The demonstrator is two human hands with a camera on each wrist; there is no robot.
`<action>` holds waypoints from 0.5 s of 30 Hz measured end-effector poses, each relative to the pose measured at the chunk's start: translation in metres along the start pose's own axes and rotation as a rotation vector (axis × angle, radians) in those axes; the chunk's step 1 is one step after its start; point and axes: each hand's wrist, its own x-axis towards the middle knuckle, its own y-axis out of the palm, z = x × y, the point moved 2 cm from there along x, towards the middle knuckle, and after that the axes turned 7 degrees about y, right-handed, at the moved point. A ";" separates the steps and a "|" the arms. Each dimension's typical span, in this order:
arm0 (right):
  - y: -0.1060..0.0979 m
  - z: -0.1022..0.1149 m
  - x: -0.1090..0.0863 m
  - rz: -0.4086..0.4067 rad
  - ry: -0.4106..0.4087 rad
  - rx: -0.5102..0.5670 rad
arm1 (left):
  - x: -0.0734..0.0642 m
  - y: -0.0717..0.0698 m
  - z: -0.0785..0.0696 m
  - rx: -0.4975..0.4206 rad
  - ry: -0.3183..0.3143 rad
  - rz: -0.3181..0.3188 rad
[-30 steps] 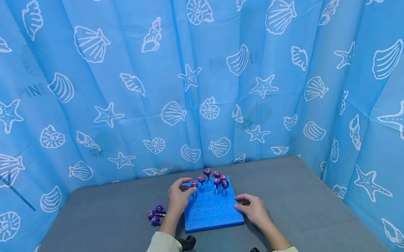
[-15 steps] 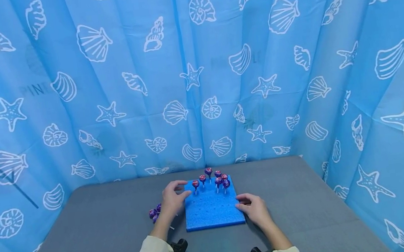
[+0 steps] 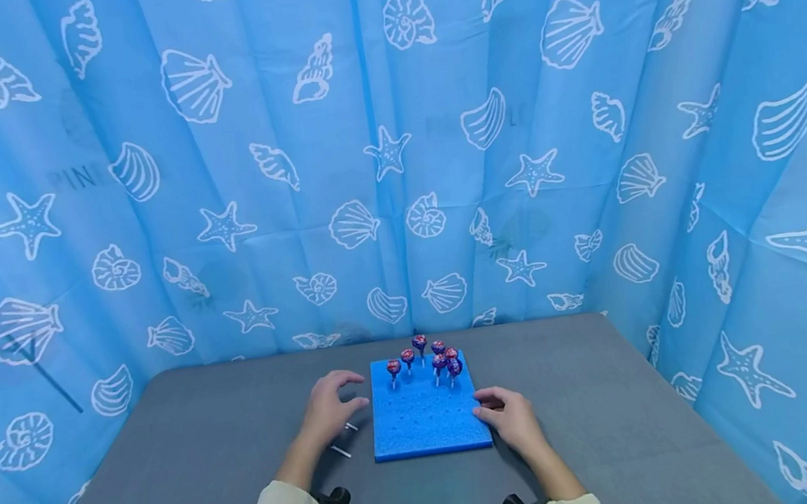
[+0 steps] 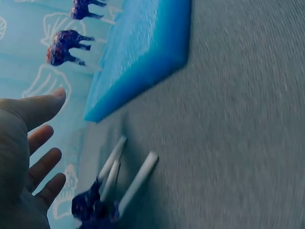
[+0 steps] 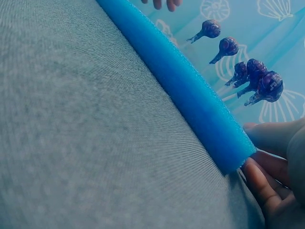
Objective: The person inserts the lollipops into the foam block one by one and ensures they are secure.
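Note:
Several purple-wrapped lollipops (image 3: 393,368) stand upright on white sticks in the back part of a blue foam board (image 3: 432,425). My left hand (image 3: 329,408) hovers left of the board, thumb and fingers apart, holding nothing. Beneath it lie loose lollipops (image 4: 95,207); in the head view the hand hides their heads and only white sticks (image 3: 341,451) show. At the board's right edge, my right hand (image 3: 510,418) grips the foam between thumb and fingers, as the right wrist view shows.
The board lies flat on a grey table (image 3: 592,431). A blue curtain (image 3: 392,161) printed with white shells and starfish hangs behind the table and along its sides. Small rows of holes mark the board's front part.
My left hand has left the leftmost standing lollipop, which stays upright in the board, and moved left over the loose lollipops. My right hand keeps its place at the board's edge.

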 end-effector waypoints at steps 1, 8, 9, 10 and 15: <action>0.000 0.000 0.000 -0.002 -0.001 -0.002 | -0.001 -0.002 0.001 0.003 -0.003 0.009; -0.001 0.002 -0.001 -0.008 -0.003 0.000 | -0.009 -0.011 0.010 0.063 0.006 0.083; -0.001 0.002 -0.001 -0.007 -0.003 -0.001 | -0.010 -0.012 0.012 0.072 0.004 0.092; -0.001 0.002 -0.001 -0.006 -0.001 0.000 | -0.011 -0.014 0.013 0.077 0.000 0.100; -0.001 0.002 -0.002 -0.005 0.001 -0.003 | -0.017 -0.019 0.021 0.081 -0.015 0.119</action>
